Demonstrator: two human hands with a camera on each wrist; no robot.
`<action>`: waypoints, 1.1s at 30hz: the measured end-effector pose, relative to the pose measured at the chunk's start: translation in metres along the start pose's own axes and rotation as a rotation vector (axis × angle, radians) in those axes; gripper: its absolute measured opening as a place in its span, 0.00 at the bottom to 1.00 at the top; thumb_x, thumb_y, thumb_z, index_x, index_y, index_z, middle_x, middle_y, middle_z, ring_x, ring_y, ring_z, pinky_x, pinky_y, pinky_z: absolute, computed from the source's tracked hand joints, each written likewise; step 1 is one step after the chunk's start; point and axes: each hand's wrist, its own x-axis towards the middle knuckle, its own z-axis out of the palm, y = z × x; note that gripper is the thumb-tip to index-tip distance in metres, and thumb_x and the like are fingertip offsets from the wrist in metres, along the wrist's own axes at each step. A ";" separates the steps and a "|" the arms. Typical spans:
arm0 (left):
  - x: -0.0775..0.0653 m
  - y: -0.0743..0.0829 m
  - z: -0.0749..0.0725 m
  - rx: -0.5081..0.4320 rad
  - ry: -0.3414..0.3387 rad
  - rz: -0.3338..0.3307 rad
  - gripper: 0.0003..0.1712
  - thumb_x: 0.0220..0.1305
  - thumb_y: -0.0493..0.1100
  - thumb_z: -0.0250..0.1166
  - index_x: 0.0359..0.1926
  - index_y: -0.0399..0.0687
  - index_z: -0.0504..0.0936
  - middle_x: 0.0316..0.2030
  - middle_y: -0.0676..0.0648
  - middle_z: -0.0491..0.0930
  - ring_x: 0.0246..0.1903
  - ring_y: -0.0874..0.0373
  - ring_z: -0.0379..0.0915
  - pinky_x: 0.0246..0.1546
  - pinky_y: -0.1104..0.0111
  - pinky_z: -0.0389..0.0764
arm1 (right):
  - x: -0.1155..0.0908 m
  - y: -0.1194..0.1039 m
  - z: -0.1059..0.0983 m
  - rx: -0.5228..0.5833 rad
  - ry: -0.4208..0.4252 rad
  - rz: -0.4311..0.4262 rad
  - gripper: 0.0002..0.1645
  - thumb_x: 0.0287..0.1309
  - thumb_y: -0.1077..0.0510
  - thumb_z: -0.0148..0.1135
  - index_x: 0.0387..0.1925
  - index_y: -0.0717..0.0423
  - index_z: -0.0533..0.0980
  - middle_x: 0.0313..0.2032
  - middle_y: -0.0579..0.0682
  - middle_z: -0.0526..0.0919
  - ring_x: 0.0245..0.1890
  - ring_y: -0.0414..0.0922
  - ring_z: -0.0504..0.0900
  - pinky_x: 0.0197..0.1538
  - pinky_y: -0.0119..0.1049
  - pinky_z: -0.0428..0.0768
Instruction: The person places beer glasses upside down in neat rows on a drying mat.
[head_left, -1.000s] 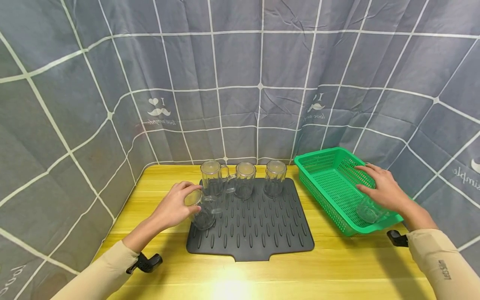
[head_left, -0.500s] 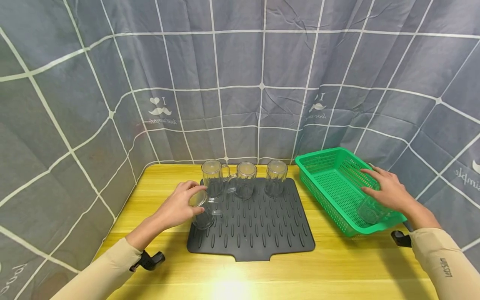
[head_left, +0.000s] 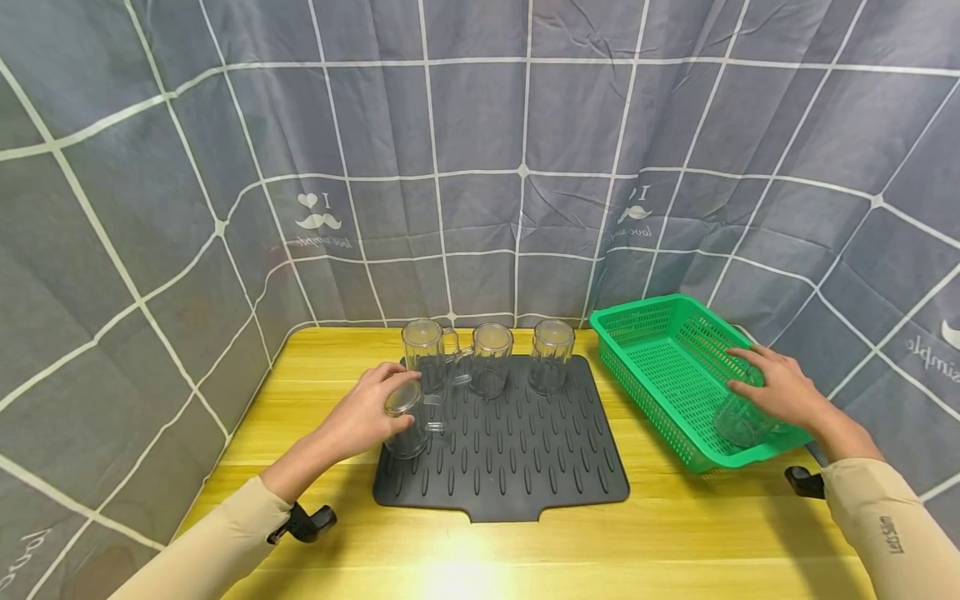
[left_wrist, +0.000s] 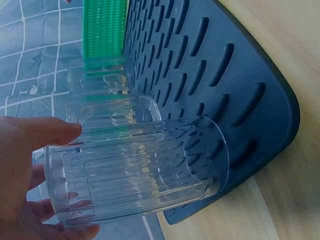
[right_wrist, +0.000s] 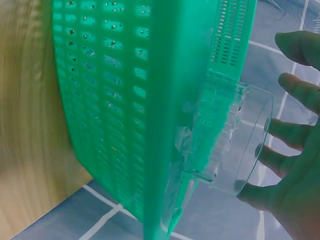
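Note:
At the front left of the black drying mat (head_left: 517,454), my left hand (head_left: 363,414) grips an upside-down clear glass mug (head_left: 408,433) near its raised base. Its handle points right. In the left wrist view, the thumb (left_wrist: 55,131) lies on one side of the mug (left_wrist: 140,170) and the fingers on the other. The right hand (head_left: 783,389) is spread over another glass mug (head_left: 738,423) inside the green basket (head_left: 652,404). Fingertips touch or nearly touch that mug's upper end (right_wrist: 255,130) in the right wrist view; firm contact cannot be told.
Three more upside-down glass mugs stand along the mat's back edge: a left one (head_left: 423,358), a middle one (head_left: 491,362) and a right one (head_left: 551,358). Everything rests on a yellow wooden table (head_left: 360,550). A grey checked curtain (head_left: 480,208) encloses the back and sides.
The left hand has shifted slightly right, bringing the mug from a leftward tilt to nearly upright on the mat. My right hand has moved slightly right and down over the basket's mug.

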 end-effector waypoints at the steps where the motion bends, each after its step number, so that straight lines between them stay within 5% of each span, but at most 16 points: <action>1: 0.000 0.000 0.000 -0.001 -0.002 0.000 0.38 0.57 0.45 0.75 0.69 0.49 0.74 0.63 0.43 0.71 0.65 0.41 0.66 0.58 0.43 0.75 | 0.000 0.000 0.000 -0.005 -0.001 0.002 0.39 0.72 0.47 0.58 0.74 0.63 0.59 0.71 0.80 0.49 0.65 0.84 0.48 0.47 0.87 0.55; 11: -0.002 -0.001 0.004 -0.010 0.016 0.010 0.38 0.57 0.45 0.75 0.69 0.50 0.74 0.65 0.42 0.70 0.65 0.40 0.66 0.59 0.41 0.74 | -0.001 0.011 0.008 -0.001 -0.014 0.019 0.38 0.71 0.48 0.59 0.71 0.66 0.62 0.69 0.82 0.53 0.63 0.86 0.49 0.47 0.90 0.51; 17: -0.001 -0.001 0.004 -0.015 0.023 0.011 0.37 0.58 0.45 0.74 0.69 0.50 0.74 0.65 0.41 0.70 0.66 0.39 0.66 0.59 0.40 0.73 | -0.001 0.019 0.013 -0.015 0.046 -0.058 0.34 0.66 0.56 0.63 0.66 0.69 0.65 0.65 0.85 0.58 0.62 0.83 0.55 0.58 0.80 0.53; 33: 0.000 0.005 0.001 0.004 0.037 -0.002 0.37 0.61 0.47 0.72 0.70 0.50 0.73 0.70 0.39 0.67 0.69 0.37 0.62 0.61 0.39 0.71 | -0.002 0.024 0.018 -0.024 0.002 -0.043 0.40 0.65 0.57 0.65 0.71 0.68 0.60 0.66 0.84 0.54 0.63 0.83 0.51 0.59 0.77 0.53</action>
